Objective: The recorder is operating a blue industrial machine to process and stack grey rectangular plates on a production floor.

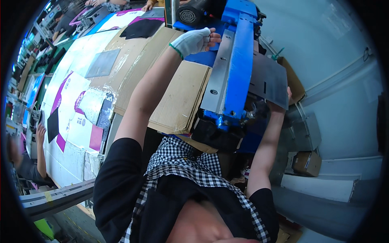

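Note:
My left hand [197, 41], in a white fingerless glove with green trim, is at the left side of a blue machine [239, 60]. Its fingers are curled in towards the palm, and whatever they may hold is hidden. On the machine's other side, my right hand [278, 106] grips the near edge of a thin grey sheet [272, 79] with a small dark slot in it. Part of that hand is behind the sheet. A long metal bar with bolts [219, 73] runs along the machine's left side.
Flattened cardboard [176, 95] lies left of the machine. Farther left, a long table carries white and purple printed board [75, 105], a grey sheet [102, 63] and black pieces [142, 29]. Other people work at the far left and top. Cardboard boxes [306, 163] stand by the right wall.

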`<state>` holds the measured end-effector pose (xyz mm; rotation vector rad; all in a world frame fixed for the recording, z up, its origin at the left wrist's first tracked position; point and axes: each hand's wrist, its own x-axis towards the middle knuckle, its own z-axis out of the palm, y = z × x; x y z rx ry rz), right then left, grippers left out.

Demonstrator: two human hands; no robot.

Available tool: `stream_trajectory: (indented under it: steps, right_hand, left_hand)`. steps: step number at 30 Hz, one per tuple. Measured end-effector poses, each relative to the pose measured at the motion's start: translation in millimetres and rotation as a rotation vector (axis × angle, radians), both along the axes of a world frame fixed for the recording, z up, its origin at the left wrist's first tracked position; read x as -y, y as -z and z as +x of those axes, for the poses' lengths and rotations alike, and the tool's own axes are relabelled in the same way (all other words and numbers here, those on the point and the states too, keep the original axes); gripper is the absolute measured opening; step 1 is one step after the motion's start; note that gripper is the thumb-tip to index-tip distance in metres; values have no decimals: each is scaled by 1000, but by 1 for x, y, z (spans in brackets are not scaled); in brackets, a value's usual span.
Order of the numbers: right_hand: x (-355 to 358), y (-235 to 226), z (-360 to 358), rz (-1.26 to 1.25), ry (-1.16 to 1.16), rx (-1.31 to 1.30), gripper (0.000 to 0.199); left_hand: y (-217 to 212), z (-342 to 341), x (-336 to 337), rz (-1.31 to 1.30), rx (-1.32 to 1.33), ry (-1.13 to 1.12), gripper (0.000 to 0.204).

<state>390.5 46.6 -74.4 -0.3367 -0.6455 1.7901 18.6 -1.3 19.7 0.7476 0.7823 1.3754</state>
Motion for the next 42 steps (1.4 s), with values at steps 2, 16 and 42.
stream_trajectory:
  steps: [2, 16, 42]
  right_hand:
    - [27, -30, -45, -125, 129, 180, 49]
    - [18, -51, -15, 393, -335, 292, 71]
    - [184, -149, -125, 826, 427, 1143, 30]
  left_hand:
    - [15, -14, -5, -22, -113, 13, 31]
    - [40, -41, 24, -236, -158, 15, 63]
    - [-45, -499, 186, 155, -1951, -806, 29]
